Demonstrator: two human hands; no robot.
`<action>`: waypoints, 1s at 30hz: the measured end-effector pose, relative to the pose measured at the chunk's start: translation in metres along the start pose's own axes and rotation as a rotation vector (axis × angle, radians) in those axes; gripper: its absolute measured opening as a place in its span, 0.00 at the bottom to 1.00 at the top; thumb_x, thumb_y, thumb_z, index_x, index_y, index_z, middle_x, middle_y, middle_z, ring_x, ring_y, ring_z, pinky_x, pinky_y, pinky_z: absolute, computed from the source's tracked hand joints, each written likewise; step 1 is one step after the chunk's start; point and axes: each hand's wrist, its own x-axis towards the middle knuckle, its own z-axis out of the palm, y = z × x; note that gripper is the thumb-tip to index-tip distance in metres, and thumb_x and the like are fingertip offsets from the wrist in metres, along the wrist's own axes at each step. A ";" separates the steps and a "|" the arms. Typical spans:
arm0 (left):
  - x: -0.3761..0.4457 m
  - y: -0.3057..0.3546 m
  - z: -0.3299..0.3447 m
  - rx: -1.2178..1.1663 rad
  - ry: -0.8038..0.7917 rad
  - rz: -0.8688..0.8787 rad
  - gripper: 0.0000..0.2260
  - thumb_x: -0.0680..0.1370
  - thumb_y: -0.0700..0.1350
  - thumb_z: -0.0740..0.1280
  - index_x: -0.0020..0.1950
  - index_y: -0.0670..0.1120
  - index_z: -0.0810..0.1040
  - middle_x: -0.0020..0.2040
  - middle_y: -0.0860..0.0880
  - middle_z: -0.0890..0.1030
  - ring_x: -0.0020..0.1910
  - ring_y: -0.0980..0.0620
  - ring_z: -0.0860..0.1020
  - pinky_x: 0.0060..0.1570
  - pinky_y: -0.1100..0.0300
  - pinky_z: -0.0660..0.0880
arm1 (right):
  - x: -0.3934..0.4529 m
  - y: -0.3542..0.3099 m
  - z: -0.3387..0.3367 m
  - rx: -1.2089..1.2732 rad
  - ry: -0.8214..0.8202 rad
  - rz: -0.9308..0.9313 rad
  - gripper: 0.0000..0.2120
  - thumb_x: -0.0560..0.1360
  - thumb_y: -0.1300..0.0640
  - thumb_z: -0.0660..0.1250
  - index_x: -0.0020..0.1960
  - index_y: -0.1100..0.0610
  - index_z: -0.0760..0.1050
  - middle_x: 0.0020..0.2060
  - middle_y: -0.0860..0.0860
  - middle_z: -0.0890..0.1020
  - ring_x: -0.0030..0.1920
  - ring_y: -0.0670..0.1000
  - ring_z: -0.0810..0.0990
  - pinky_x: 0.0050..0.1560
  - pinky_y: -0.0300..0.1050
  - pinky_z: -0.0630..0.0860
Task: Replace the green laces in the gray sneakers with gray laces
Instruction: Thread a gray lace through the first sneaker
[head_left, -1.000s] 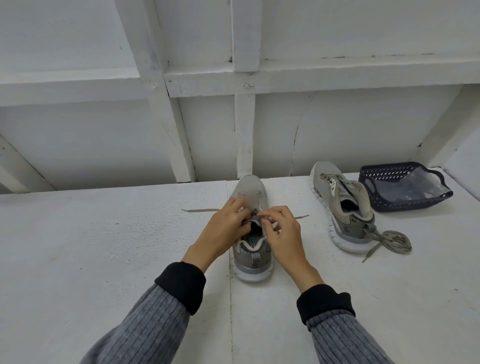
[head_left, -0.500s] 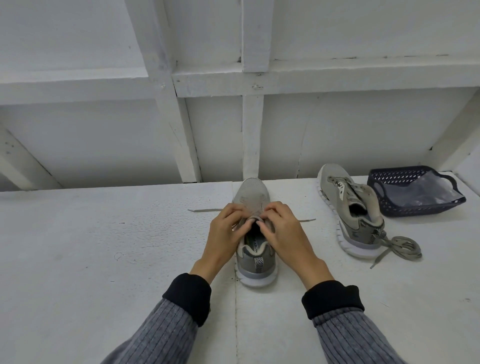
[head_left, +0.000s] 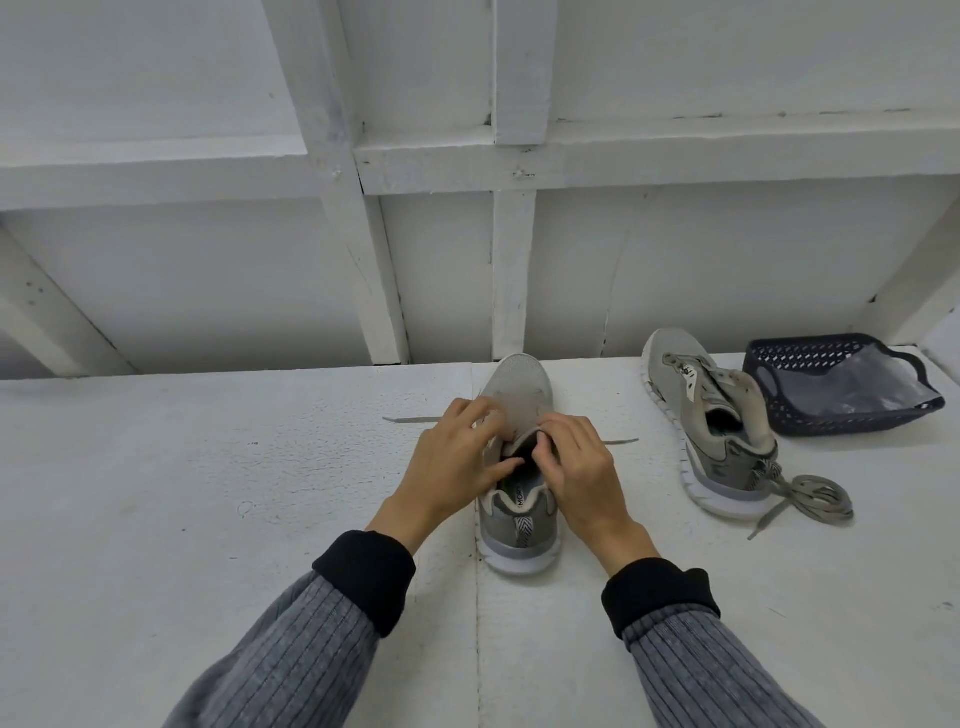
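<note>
Working on the near sneaker (head_left: 521, 512) right now, you've got both hands bunched over its throat. It sits heel toward you on the white table (head_left: 182, 519), toe pointing at the wall. Your left hand (head_left: 457, 462) has its fingers curled over the left side of the eyelets, thumb stretched across toward the tongue. Your right hand (head_left: 579, 467) is curled too, fingertips pinched at the tongue's edge. Can't tell what exactly each one has hold of, since the fingers hide it. A gray lace (head_left: 410, 420) pokes out flat on the table on both sides of the shoe, one end left of your left hand, the other past your right.

The other sneaker (head_left: 711, 426) sits off to the right, well apart, tongue pulled up and no lace in the eyelets. A loose lace (head_left: 815, 499) is piled just beside its heel. Behind that there's a dark basket (head_left: 810, 421) with a clear plastic bag (head_left: 862, 387) in it.
</note>
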 end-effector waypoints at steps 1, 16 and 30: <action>0.000 0.000 0.001 -0.038 -0.005 0.022 0.11 0.74 0.55 0.68 0.46 0.48 0.76 0.59 0.53 0.77 0.54 0.52 0.73 0.35 0.54 0.78 | 0.001 0.000 0.000 0.002 -0.004 0.001 0.11 0.78 0.61 0.59 0.51 0.66 0.79 0.47 0.58 0.82 0.49 0.55 0.80 0.54 0.42 0.76; -0.010 0.018 0.027 -0.300 0.251 -0.283 0.10 0.80 0.47 0.61 0.53 0.44 0.79 0.47 0.49 0.78 0.41 0.56 0.75 0.40 0.67 0.71 | 0.002 -0.006 0.004 -0.026 0.035 -0.022 0.09 0.79 0.63 0.61 0.53 0.66 0.77 0.47 0.58 0.81 0.46 0.56 0.79 0.51 0.42 0.76; -0.008 0.013 0.025 -0.610 0.265 -0.441 0.05 0.79 0.42 0.68 0.54 0.48 0.80 0.50 0.53 0.82 0.50 0.55 0.80 0.50 0.56 0.80 | 0.012 -0.004 0.007 0.203 -0.032 0.167 0.07 0.79 0.62 0.64 0.55 0.61 0.78 0.49 0.54 0.80 0.51 0.51 0.77 0.55 0.38 0.73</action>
